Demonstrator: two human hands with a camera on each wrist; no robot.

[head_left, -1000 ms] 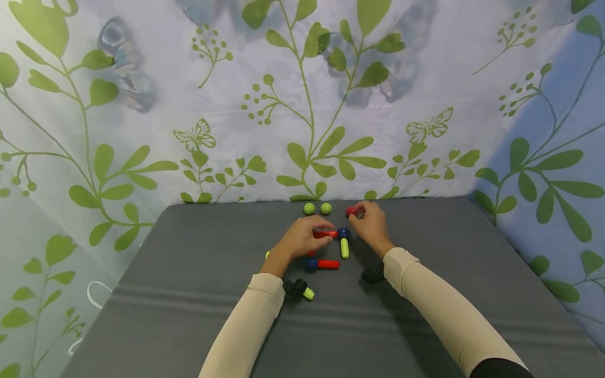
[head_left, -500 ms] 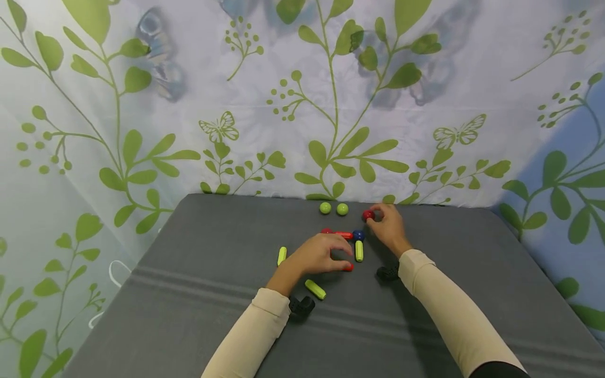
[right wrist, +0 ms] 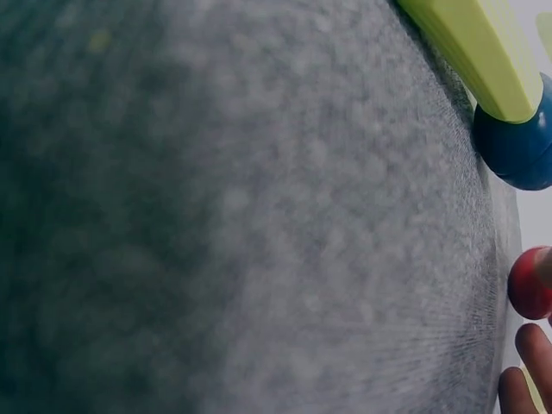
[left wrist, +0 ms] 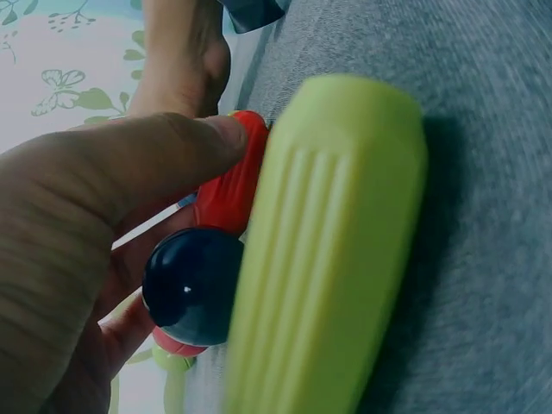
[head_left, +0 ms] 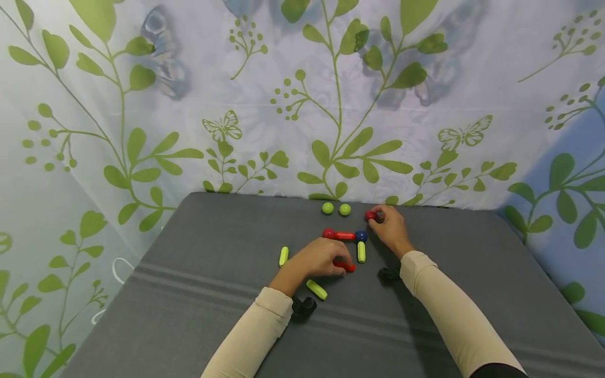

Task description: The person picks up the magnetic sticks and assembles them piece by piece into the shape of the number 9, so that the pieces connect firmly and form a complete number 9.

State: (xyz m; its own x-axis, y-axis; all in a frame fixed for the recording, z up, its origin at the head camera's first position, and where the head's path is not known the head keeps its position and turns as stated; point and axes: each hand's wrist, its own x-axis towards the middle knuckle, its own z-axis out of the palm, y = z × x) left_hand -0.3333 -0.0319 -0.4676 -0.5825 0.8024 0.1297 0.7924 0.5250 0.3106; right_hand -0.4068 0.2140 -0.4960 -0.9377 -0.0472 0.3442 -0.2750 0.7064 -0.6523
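Observation:
My left hand (head_left: pixel 315 258) pinches a red rod (head_left: pixel 348 267) low over the table. In the left wrist view the thumb lies on that rod, and a dark blue ball (left wrist: pixel 191 289) sits at its near end. My right hand (head_left: pixel 391 228) holds a red ball (head_left: pixel 371 216) between thumb and fingers toward the back. Between the hands lies a joined piece: a second red ball (head_left: pixel 328 233), a red rod (head_left: pixel 345 236), a blue ball (head_left: pixel 361 237) and a yellow-green rod (head_left: pixel 361 252) pointing toward me.
Two green balls (head_left: pixel 327 208) rest near the back edge. One loose yellow-green rod (head_left: pixel 316 289) lies beside my left wrist, another (head_left: pixel 283 256) farther left. The grey table (head_left: pixel 227 231) ends at a leaf-patterned curtain (head_left: pixel 264 105). Black wrist cameras (head_left: pixel 303 307) hang under both sleeves.
My left hand has come nearer to me, from over the joined piece to the separate red rod, and its fingers have closed on it. The right hand stays at the red ball. The head view has shifted.

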